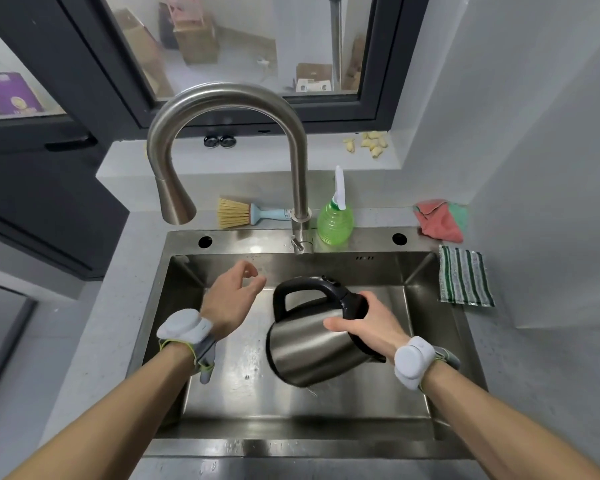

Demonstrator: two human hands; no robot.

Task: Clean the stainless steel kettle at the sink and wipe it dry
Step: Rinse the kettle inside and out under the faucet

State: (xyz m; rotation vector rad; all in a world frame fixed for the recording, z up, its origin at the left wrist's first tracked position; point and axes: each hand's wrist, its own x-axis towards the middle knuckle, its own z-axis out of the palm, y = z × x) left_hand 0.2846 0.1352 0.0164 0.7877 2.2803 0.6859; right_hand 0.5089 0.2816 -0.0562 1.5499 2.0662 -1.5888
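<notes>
Your right hand (364, 323) grasps the stainless steel kettle (312, 344) at its top end, fingers wrapped around the black lid rim and the thumb laid flat on the steel body. You hold the kettle tipped on its side above the sink basin (243, 407), base toward you and to the left, black handle (291, 292) arching toward the back wall of the sink. A thin thread at the kettle's lowest edge looks like dripping water, though the view is too soft there to be sure.

Your left hand (232, 296) hangs free over the left half of the basin, holding nothing, fingers loosely curled and apart from the kettle. Both wrists carry grey-white strapped sensor bands.

The gooseneck faucet (222, 109) arcs over the sink, its spout on the left. Behind it on the ledge lie a yellow-bristled brush (243, 214) and a green spray bottle (335, 220). On the counter to the right lie a pink and green cloth (440, 221) and, nearer you, a green-striped dishcloth (465, 277) at the sink's edge.
</notes>
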